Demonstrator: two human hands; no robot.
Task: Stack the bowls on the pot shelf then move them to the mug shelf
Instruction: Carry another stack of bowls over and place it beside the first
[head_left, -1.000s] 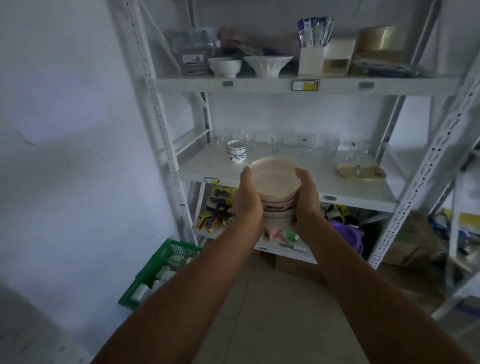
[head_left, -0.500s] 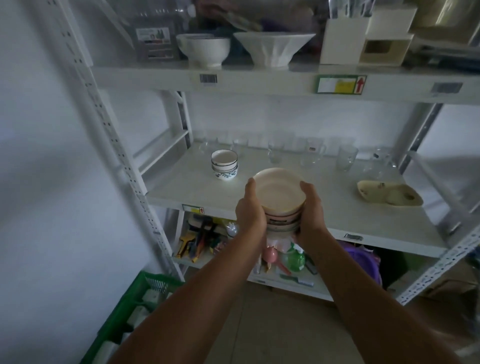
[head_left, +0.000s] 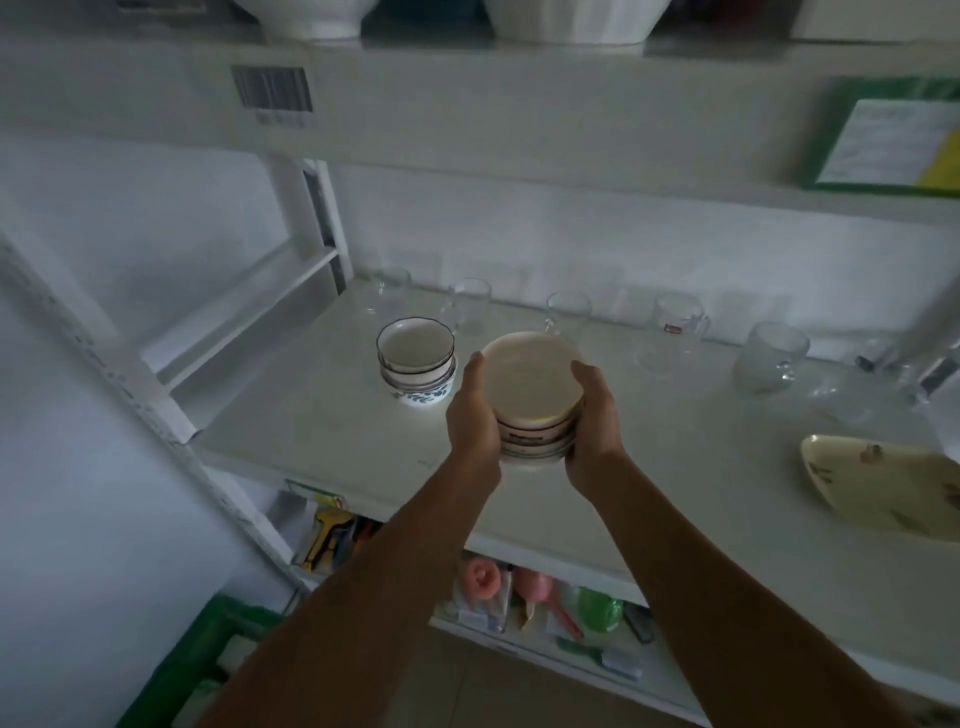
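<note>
White mug shelf (head_left: 322, 431) mid-frame, dim room; both hands, left hand (head_left: 474, 410) and right hand (head_left: 592, 415), clasp the upright bowl stack (head_left: 532, 395), rims up.

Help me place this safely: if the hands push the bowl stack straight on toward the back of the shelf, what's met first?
Probably the glass mug right behind the bowl stack; depth is unclear, so the gap can't be judged.
</note>
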